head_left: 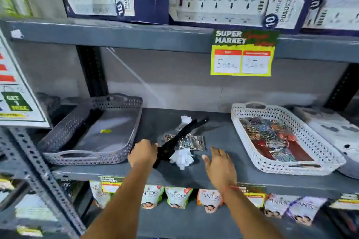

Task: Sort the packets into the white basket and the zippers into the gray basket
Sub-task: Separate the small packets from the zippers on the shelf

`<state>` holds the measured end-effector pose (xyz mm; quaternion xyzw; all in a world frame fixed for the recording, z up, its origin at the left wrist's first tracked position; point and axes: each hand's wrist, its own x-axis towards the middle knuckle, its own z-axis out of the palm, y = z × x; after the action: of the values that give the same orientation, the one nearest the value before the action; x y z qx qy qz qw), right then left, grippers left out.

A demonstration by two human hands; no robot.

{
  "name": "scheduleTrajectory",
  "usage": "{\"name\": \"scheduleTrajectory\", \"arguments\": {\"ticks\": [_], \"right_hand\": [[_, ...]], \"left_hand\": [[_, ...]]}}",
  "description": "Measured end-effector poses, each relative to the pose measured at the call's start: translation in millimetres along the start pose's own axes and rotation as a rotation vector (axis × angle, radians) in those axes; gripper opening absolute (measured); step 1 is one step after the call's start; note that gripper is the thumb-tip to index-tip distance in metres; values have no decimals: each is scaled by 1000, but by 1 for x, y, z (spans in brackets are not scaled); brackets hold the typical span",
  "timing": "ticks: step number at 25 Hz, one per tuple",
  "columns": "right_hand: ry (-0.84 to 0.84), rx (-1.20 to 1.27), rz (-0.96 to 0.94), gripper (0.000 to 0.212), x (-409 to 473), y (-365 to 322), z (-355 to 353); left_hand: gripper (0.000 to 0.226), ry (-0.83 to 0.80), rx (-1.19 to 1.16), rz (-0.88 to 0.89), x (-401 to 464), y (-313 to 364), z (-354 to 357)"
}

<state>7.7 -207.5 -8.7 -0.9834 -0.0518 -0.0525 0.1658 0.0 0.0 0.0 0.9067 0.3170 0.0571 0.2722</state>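
Note:
A black zipper (181,134) lies slanted across a clear packet (191,140) of small trinkets in the middle of the shelf, with a white paper header (182,157) at the packet's near end. My left hand (142,152) is closed on the zipper's near end. My right hand (220,167) hovers flat, fingers spread, just right of the pile and holds nothing. The gray basket (58,137) stands at the left with a dark zipper along its far left corner. The white basket (242,132) at the right holds several colourful packets (272,137).
A gray shelf (223,182) carries everything, with a shelf of power-strip boxes (235,4) above and a yellow price sign (242,54) hanging from it. Pouches (177,197) hang below. A white power strip (338,132) lies at the far right.

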Motion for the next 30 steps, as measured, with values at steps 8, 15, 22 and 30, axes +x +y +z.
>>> {"name": "scheduleTrajectory", "arguments": {"ticks": [8,15,22,30], "right_hand": [[-246,172,154,50,74,-47,16],[-351,370,212,18,102,-69,33],[-304,613,235,13,128,-55,1],[-308,698,273,21,136,22,-81]], "left_hand": [[28,-325,-476,-220,81,15,31],[36,-204,-602,-196,100,10,18],[24,52,-322,2,105,43,-23],[25,-584,-514,165,30,102,-11]]}}
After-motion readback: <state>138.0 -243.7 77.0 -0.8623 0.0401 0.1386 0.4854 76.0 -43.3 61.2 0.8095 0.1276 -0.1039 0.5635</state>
